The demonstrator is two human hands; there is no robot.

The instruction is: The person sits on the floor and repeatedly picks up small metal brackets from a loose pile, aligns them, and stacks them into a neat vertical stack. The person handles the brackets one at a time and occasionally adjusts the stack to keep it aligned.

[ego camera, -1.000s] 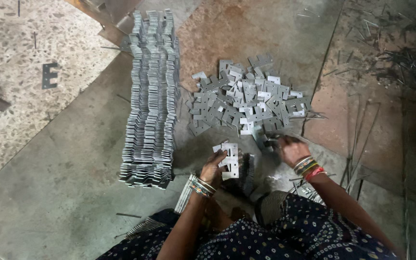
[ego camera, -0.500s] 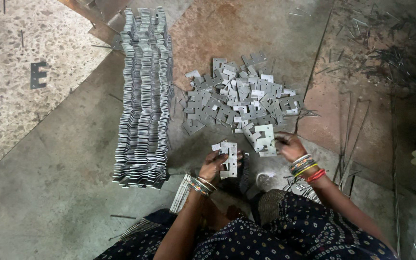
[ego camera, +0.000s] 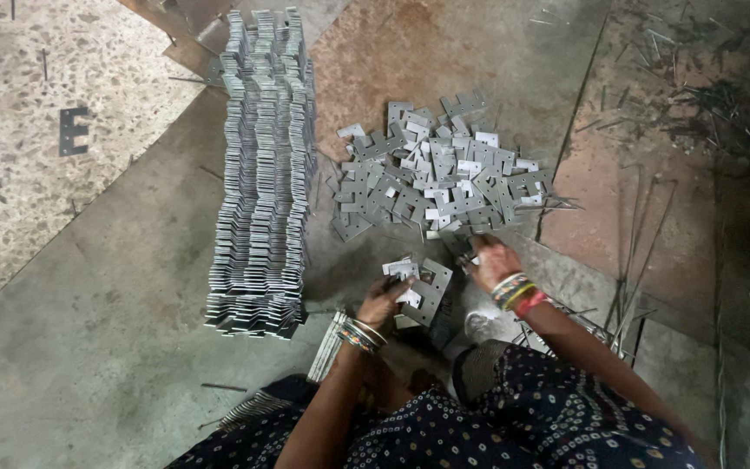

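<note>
My left hand [ego camera: 382, 301], with bangles at the wrist, grips a small bunch of flat grey metal hinge plates [ego camera: 417, 285] held upright just in front of my lap. My right hand [ego camera: 490, 259] reaches to the near edge of a loose heap of the same plates [ego camera: 438, 175] on the floor, its fingers closed around a plate there. Left of both hands a long neat row of stacked plates [ego camera: 262, 169] runs away from me.
A single dark plate [ego camera: 73, 131] lies on the speckled floor at far left. Thin metal rods [ego camera: 644, 252] and wire scraps litter the floor at right. A short stack of plates [ego camera: 327, 346] sits by my left knee.
My right hand, which half a second ago held a plate up near the bunch, has gone back to the near edge of the loose heap. The left hand's bunch looks larger.
</note>
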